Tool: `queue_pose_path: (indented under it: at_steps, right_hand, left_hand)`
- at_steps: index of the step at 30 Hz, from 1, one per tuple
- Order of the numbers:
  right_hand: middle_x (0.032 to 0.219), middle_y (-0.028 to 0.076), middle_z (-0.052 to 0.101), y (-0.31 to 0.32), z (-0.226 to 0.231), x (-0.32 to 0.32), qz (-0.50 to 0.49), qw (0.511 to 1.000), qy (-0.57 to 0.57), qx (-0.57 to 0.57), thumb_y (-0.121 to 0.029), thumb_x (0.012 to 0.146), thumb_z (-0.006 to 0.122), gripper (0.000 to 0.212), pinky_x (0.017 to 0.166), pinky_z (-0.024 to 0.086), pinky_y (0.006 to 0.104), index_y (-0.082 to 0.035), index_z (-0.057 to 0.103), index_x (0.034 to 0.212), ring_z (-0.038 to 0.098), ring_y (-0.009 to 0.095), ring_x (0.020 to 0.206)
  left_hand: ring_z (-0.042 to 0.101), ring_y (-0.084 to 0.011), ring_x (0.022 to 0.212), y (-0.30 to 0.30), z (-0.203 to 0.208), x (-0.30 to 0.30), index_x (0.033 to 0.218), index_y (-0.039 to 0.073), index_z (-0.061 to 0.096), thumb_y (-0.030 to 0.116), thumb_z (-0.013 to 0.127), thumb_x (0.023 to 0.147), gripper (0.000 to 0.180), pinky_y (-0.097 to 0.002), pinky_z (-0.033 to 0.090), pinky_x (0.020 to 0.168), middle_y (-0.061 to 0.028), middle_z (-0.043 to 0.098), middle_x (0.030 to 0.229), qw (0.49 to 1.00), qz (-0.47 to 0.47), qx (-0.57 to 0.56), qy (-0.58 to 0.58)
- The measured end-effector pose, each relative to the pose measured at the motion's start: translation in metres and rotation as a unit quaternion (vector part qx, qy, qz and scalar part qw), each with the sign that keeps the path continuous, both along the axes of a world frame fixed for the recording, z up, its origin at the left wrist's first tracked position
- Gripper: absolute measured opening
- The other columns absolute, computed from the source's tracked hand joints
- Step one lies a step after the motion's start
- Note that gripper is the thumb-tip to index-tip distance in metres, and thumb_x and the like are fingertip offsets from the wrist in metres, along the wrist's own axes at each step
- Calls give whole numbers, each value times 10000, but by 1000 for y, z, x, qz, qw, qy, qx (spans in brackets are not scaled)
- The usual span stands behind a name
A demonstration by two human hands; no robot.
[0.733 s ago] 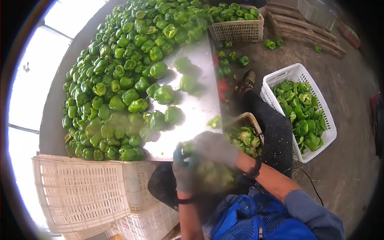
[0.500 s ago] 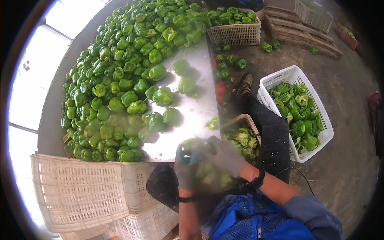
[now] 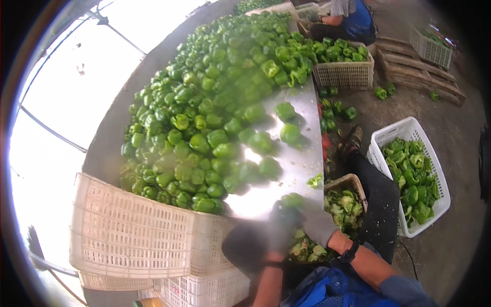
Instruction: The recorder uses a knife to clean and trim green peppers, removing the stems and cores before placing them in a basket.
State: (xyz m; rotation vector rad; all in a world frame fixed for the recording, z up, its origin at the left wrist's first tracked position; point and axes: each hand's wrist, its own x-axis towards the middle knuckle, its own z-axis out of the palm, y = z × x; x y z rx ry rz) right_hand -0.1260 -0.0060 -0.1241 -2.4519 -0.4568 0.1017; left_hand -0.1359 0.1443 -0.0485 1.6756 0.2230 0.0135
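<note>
Both my hands wear pale grey gloves and are close together at the near edge of a metal table [image 3: 302,169]. My left hand [image 3: 280,230], smeared by motion, is closed round a green bell pepper [image 3: 293,200]. Beside it on the right is my right hand [image 3: 320,226], its back showing and its fingertips blurred, so I cannot make out what they hold. Loose bell peppers [image 3: 290,134] lie on the metal in front of a large heap of green peppers [image 3: 204,123]. Pale green pepper scraps [image 3: 343,207] fill a crate below my right hand.
A white crate [image 3: 444,202] of cut peppers stands on the floor at right. Pale stacked crates [image 3: 133,225] are at near left. Farther off are a full pepper crate [image 3: 343,75], a wooden pallet [image 3: 422,71] and a seated person [image 3: 353,23]. Several peppers [image 3: 381,92] lie on the floor.
The whole view has swung, so the scene sits farther right and lower, and a co-worker shows at the far end. My hands stay together at the table's edge with the pepper.
</note>
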Motion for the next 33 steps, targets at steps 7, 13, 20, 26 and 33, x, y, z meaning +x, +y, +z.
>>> queue_pose_path:
  at_steps: [7, 13, 20, 26, 33]
  right_hand:
    - [1193, 249, 732, -5, 30, -11, 134, 966, -73, -207, -235, 1001, 585, 473, 843, 588, 500, 62, 617, 1367, 732, 363, 1076]
    - [1228, 281, 732, 11, 41, -26, 80, 992, -4, -102, -182, 941, 606, 687, 909, 579, 447, 206, 459, 1488, 738, 348, 1081]
    - [1107, 260, 759, 10, -32, 17, 78, 994, -49, 54, -234, 1012, 575, 356, 894, 596, 523, 13, 624, 1263, 755, 433, 1001]
    - [1230, 239, 734, 13, 63, 5, 35, 992, 115, -22, -305, 992, 629, 388, 942, 587, 496, 9, 668, 1216, 729, 411, 1120]
    - [1129, 279, 751, -5, 13, 36, 55, 976, 62, 201, -153, 1013, 543, 384, 890, 598, 479, 0, 679, 1338, 762, 385, 965]
  left_hand:
    - [772, -191, 845, 22, -5, 5, 1429, 68, 579, 207, 700, 1071, 402, -282, 603, 669, -116, 794, 1140, 997, -45, 50, 33]
    - [718, -181, 882, 41, -31, 16, 1294, 72, 681, 201, 670, 1053, 274, -313, 588, 701, -85, 745, 1106, 768, -165, 553, -278]
    - [732, -284, 951, 7, 9, 11, 1101, 69, 728, 222, 776, 919, 243, -410, 584, 806, -127, 763, 1035, 753, -77, 564, -330]
    - [694, -204, 763, 37, -28, 20, 1059, -19, 718, 351, 687, 1065, 371, -375, 555, 705, -103, 739, 839, 929, 11, 325, -177]
    - [690, -139, 782, 1, 22, 4, 1135, -10, 702, 238, 633, 1090, 261, -299, 581, 685, -71, 748, 916, 996, 1, -93, 12]
